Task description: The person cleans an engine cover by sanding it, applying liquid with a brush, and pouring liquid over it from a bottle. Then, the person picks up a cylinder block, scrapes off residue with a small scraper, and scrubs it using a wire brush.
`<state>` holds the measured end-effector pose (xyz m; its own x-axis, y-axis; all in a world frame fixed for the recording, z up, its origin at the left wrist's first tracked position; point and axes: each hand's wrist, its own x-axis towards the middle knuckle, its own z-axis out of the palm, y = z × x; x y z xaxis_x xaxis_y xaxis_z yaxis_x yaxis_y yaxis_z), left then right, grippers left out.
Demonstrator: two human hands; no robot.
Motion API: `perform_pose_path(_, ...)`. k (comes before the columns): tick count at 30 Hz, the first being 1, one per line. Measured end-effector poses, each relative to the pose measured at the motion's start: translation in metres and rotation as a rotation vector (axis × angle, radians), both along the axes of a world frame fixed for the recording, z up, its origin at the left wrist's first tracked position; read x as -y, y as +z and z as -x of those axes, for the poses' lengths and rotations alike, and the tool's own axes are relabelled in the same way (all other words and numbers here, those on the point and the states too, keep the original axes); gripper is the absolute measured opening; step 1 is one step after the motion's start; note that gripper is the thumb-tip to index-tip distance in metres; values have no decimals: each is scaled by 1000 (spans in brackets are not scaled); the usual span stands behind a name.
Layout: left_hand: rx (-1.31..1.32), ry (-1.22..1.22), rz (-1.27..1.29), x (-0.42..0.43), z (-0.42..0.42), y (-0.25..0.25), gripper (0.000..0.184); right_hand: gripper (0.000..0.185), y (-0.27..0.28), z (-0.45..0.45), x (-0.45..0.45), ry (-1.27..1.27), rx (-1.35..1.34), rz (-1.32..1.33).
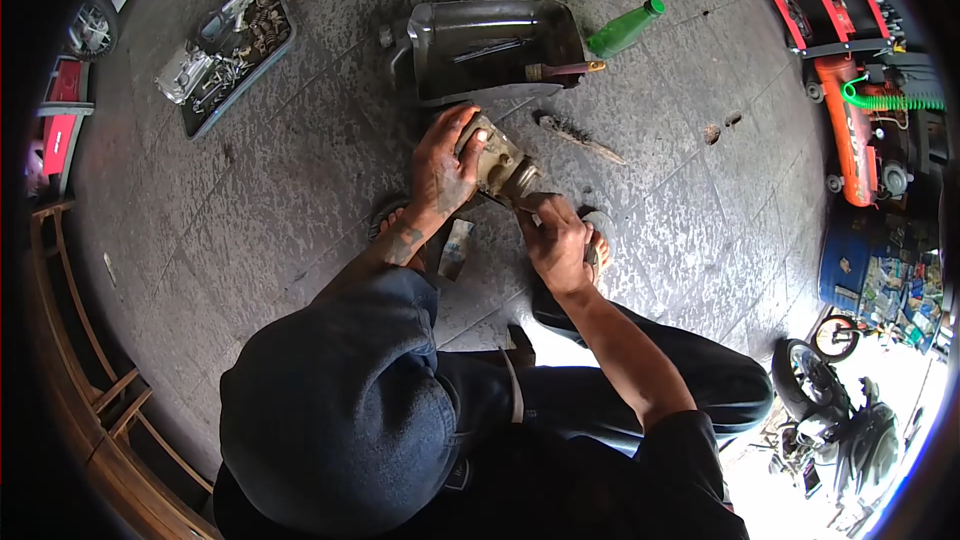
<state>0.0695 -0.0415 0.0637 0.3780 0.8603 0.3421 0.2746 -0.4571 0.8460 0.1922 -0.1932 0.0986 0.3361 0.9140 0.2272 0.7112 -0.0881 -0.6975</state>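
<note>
A grimy metal engine part (497, 162), boxy with a round collar at its lower right end, is held above the floor between my feet. My left hand (445, 162) is wrapped round its upper left side, thumb on the top face. At the collar end, my right hand (560, 243) is closed with its fingertips close to the part. Something dark shows at those fingers, but I cannot make out what it is. Just beyond the part lies a worn brush (580, 138) with dark bristles and a pale handle.
Ahead stands a cut-open dark plastic container (425, 90) with a paintbrush (565, 69) in it. A green bottle (625, 28) lies beside it. A tray (240, 90) of engine parts is at left. An orange air compressor (848, 130) and a motorcycle (850, 430) are at right.
</note>
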Motion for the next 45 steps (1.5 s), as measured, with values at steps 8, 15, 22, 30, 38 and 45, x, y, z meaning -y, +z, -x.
perform_pose_path(8, 30, -2, 9, -1, 0, -4, 31, 17, -6, -4, -6, -35, 16, -63)
perform_pose_path(15, 70, 28, 47, -7, 3, -11, 30, 13, -21, -17, -16, -185, -66, -78)
perform_pose_path(22, 113, 27, 86, -7, 4, -12, 29, 10, -23, -18, -19, -202, -47, -97)
perform_pose_path(30, 89, 28, 91, -8, 3, -8, 29, 10, -18, -26, -18, -92, -40, -51)
perform_pose_path(38, 72, 38, 61, -8, 2, -9, 29, 8, -10, -27, -24, -90, 26, 8)
perform_pose_path(45, 47, 37, 34, -8, 3, -9, 30, 9, -3, -31, -29, -7, 97, -12)
